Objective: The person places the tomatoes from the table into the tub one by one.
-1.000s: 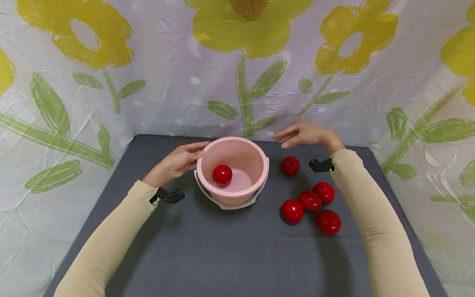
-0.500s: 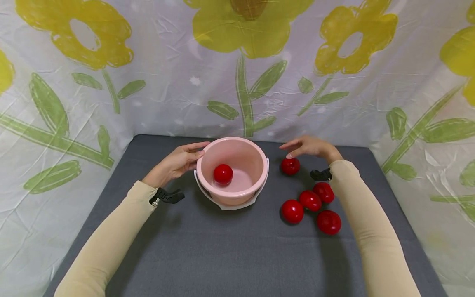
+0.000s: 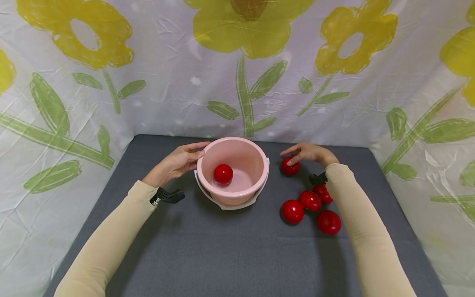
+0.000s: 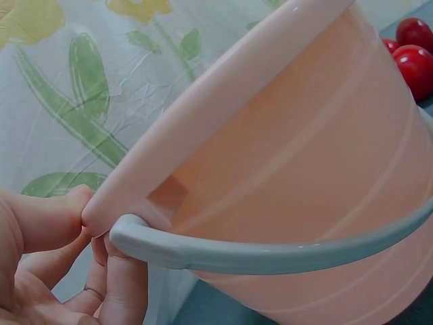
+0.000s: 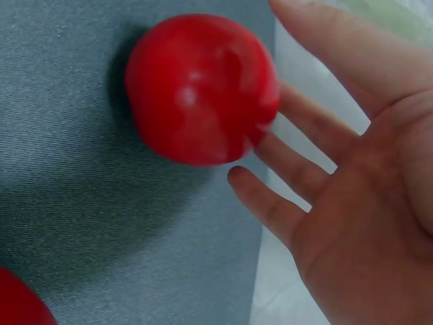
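Observation:
A pink bucket (image 3: pixel 233 194) with a white handle (image 4: pixel 284 257) stands on the table. My left hand (image 3: pixel 177 163) pinches its rim at the left, thumb on the rim and fingers beneath it, beside the handle's end in the left wrist view. Inside the bucket lies one red tomato (image 3: pixel 223 174). To the right of the bucket, my right hand (image 3: pixel 309 153) reaches over another tomato (image 5: pixel 201 89) on the table. Its fingers are spread and extend behind the tomato in the right wrist view, the thumb apart from it. Whether the fingertips touch it, I cannot tell.
Several more red tomatoes (image 3: pixel 292 211) lie grouped on the dark grey tablecloth (image 3: pixel 222 255), nearer than my right hand; one is partly hidden by the right forearm. A flower-printed curtain (image 3: pixel 167 82) encloses the back and sides of the table.
My right hand has come down and slightly toward me onto the tomato right of the bucket. The left hand and the bucket have stayed in place.

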Available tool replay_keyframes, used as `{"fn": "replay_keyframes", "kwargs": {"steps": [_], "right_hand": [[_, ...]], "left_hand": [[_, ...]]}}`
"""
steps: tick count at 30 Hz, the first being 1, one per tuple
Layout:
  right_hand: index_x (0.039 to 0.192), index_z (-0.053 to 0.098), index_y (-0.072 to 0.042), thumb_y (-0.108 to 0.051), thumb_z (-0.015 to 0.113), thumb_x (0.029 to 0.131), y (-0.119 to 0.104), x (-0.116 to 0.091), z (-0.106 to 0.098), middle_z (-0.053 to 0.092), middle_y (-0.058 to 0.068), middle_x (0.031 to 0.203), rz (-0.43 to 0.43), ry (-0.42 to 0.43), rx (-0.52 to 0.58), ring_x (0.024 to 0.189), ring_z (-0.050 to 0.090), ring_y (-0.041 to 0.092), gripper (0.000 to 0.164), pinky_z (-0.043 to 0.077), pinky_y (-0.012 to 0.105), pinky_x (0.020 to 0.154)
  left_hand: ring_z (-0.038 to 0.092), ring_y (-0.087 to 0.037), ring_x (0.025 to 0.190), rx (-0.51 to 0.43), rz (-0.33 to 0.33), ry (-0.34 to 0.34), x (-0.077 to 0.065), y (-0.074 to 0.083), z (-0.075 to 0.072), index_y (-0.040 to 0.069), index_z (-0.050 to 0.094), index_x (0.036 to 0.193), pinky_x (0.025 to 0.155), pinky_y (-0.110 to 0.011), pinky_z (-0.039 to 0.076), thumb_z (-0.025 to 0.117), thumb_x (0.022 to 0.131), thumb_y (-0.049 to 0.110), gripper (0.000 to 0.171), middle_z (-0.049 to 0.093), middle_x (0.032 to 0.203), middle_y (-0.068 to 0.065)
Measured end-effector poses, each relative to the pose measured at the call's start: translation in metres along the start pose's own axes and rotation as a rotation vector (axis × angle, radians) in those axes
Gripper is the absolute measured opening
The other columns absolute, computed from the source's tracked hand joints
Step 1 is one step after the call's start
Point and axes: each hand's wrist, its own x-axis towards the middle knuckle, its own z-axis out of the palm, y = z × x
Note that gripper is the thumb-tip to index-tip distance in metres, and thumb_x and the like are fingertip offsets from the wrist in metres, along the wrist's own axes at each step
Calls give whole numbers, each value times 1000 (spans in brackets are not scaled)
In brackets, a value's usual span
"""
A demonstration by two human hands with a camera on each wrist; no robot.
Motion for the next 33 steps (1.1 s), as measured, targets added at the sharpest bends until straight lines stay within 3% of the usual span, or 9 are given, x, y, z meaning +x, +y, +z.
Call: {"fn": "replay_keyframes", "kwargs": {"steps": [9,18,23,33], "right_hand": [[140,55,-5,-10,68,91,7,6,7,47,19,151,-12,6,-33,143,37,39,51,36,55,116],[135,60,-6,-13,70,89,7,7,10,53,19,144,2,42,-97,134,45,37,47,42,54,111],[135,60,-5,-16,72,89,1,5,8,55,19,142,5,32,-124,129,49,35,49,47,50,106],[139,55,-2,-17,71,91,-26,-1,-13,56,20,139,11,8,-45,113,58,23,53,55,41,96]], "left_hand": [[71,-8,99,-7,-6,0,1,-1,-1,11,37,153,82,-28,60,50,102,8,53,67,116,7],[70,-7,101,5,-7,0,0,0,-1,12,37,153,84,-28,60,51,102,8,53,65,118,7],[70,-7,101,4,-5,1,0,0,0,11,37,153,83,-28,60,51,102,8,53,65,119,7],[70,-8,100,1,-4,3,1,0,0,11,38,153,84,-28,60,51,102,8,53,65,119,5]]}}
